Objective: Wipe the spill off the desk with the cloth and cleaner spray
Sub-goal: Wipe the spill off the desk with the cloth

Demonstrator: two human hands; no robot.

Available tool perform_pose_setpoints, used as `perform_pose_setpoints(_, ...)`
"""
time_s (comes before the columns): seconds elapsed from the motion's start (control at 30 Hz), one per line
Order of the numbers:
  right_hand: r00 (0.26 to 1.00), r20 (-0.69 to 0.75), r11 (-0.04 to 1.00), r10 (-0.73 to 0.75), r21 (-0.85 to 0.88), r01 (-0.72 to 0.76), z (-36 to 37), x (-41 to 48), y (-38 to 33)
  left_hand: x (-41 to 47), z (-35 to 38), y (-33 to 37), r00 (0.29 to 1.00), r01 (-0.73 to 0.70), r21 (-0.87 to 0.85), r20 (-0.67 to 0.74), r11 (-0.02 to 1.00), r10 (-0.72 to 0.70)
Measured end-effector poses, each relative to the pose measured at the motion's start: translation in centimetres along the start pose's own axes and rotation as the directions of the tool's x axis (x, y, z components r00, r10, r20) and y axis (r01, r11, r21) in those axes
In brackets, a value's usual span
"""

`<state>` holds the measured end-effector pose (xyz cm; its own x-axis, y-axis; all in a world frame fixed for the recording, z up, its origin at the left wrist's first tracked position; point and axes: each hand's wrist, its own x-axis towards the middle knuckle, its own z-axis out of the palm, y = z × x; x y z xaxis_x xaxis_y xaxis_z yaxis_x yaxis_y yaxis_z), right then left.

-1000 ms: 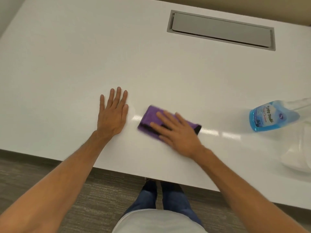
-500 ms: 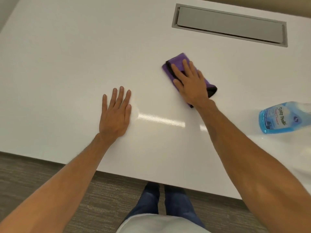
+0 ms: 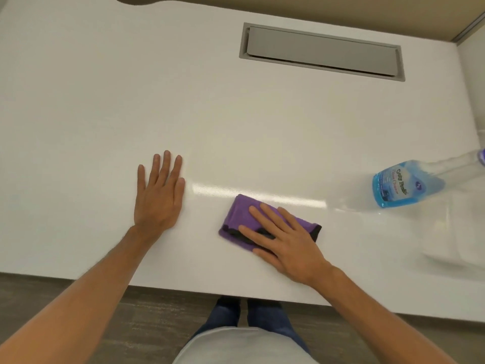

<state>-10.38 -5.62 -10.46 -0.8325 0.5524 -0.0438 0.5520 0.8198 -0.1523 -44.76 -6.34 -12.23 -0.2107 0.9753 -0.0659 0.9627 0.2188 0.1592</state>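
Head view: I see the right hand (image 3: 284,244), flat and open, pressing the folded purple cloth (image 3: 242,218) back near the white desk's (image 3: 105,101) front edge, beside the flat, open left hand (image 3: 158,197).

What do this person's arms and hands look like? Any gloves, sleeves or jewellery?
Both arms are bare right down to the edge of the view, with no sleeves showing. The left hand and the right hand wear no gloves, and no rings, watch or bracelet can be seen on the fingers or wrists.
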Motion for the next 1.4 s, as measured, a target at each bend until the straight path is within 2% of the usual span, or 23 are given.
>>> perform_pose_setpoints(0.13, 0.979, -0.037, 0.979, 0.201, -0.016, -0.202, -1.1, -0.4, 6.6, 0.0, 0.0, -0.1, 1.000, 0.001, -0.018, 0.010, 1.000, -0.001)
perform_pose_setpoints(0.3, 0.892, -0.019, 0.892, 0.452, 0.032, -0.451, -2.9, 3.8, 14.2, 0.0, -0.1, 0.0, 1.000, 0.000, -0.010, 0.002, 1.000, 0.000)
perform_pose_setpoints(0.43, 0.822, -0.029, 0.821, 0.568, 0.083, -0.564, -3.7, 9.7, 16.7, 0.0, 0.1, 0.0, 1.000, -0.001, 0.004, -0.008, 1.000, 0.001)
perform_pose_setpoints(0.5, 0.811, -0.046, 0.810, 0.584, 0.091, -0.579, -3.8, 12.5, 16.1, 0.1, 0.1, -0.1, 1.000, -0.001, 0.003, -0.008, 1.000, 0.001)
perform_pose_setpoints(0.63, 0.870, -0.043, 0.870, 0.491, 0.073, -0.487, -3.4, 16.3, 12.3, 0.1, 0.2, -0.1, 1.000, -0.005, 0.008, -0.016, 1.000, 0.005)
perform_pose_setpoints(0.83, 0.990, 0.021, 0.990, 0.136, 0.031, -0.137, -1.7, 15.4, 2.7, 0.2, 0.2, -0.2, 1.000, -0.007, 0.001, -0.010, 1.000, 0.007)
perform_pose_setpoints(1.0, 0.991, 0.049, 0.991, -0.128, 0.032, 0.126, 0.0, 8.1, -1.7, 0.3, -0.3, -0.1, 1.000, -0.021, 0.022, 0.021, 1.000, 0.021)
perform_pose_setpoints(1.17, 0.981, 0.093, 0.985, -0.171, 0.023, 0.169, -0.9, 3.1, -1.0, 0.1, -1.3, 0.5, 0.998, -0.011, 0.027, 0.061, 1.000, 0.010)
perform_pose_setpoints(1.23, 0.990, 0.098, 0.994, -0.101, 0.058, 0.096, -1.8, 2.1, -1.0, 0.2, -2.2, 1.0, 0.997, 0.004, 0.023, 0.078, 1.000, -0.005)
perform_pose_setpoints(1.3, 0.995, 0.066, 0.988, 0.077, 0.131, -0.085, -2.8, 1.2, -1.0, 0.1, -3.2, 1.9, 0.996, -0.013, -0.031, 0.084, 0.999, 0.015)
perform_pose_setpoints(1.4, 0.913, 0.072, 0.891, 0.401, 0.199, -0.407, -4.4, 0.0, -0.3, -0.5, -4.6, 4.5, 0.975, -0.092, -0.294, 0.167, 0.951, 0.146)
